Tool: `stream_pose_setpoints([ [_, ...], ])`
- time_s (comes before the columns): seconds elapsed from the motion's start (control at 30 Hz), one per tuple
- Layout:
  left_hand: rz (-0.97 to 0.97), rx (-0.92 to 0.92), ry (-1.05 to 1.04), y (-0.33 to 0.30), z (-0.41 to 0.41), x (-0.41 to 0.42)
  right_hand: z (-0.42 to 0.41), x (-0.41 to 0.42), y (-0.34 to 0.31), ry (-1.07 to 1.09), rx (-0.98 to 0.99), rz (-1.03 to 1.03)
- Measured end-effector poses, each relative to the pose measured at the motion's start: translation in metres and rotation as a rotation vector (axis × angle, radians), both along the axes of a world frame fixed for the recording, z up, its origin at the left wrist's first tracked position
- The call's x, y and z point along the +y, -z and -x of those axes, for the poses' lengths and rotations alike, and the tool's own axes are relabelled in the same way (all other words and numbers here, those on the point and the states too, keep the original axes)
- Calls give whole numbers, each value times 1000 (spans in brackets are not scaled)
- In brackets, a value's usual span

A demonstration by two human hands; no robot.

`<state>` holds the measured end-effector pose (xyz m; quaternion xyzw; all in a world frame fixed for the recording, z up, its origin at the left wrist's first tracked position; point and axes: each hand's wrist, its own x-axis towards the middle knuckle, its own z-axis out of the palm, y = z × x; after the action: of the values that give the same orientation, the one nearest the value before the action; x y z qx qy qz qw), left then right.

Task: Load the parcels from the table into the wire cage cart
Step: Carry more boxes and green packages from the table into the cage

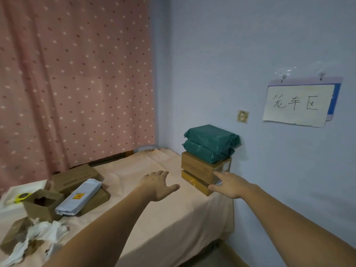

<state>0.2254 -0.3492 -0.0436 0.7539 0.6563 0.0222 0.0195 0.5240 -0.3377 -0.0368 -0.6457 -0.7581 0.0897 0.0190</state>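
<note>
parcels [207, 164] stacked by wall — right hand [230, 185] fingers [218, 175] touching.

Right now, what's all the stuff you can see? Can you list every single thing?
green parcels: 2, dark green, stacked on the brown boxes by the wall
stacked boxes: 2, brown cardboard, far right of the table
table: 1, covered in a pale pink cloth
white parcel: 1, white with a yellow label, lying on the left boxes
left boxes: several, brown, one open-topped
crumpled wrapping: white, near left corner
sign: 1, white, handwritten, on the blue wall
socket: 1, beige, on the wall
curtain: pink, dotted
left hand: open, above the table
right hand: open, at the stacked boxes
</note>
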Motion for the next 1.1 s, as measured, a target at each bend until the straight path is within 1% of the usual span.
stream_pose_setpoints([
  [0.1,3,-6,-2,-1,4,49,6,36,-2,-16,5,7],
  [0.27,-20,-16,39,5,6,140,13,105,-2,-5,84,15],
  [0.47,-24,-27,137,7,9,250,12,185,0,92,77,0],
  [0.63,-16,-50,225,10,-4,330,4,240,9,173,170,-32],
  [0.77,-18,-74,317,16,-25,383,-17,287,19,292,181,-9],
  [0.9,-10,-165,340,21,-47,441,-45,342,26,369,311,-43],
  [0.97,20,-252,313,25,-56,473,-56,372,27,474,402,-88],
  [1.03,76,-424,274,27,-65,504,-66,401,29,593,515,-121],
  [1.1,127,-663,215,29,-74,530,-73,427,33,677,635,-139],
])
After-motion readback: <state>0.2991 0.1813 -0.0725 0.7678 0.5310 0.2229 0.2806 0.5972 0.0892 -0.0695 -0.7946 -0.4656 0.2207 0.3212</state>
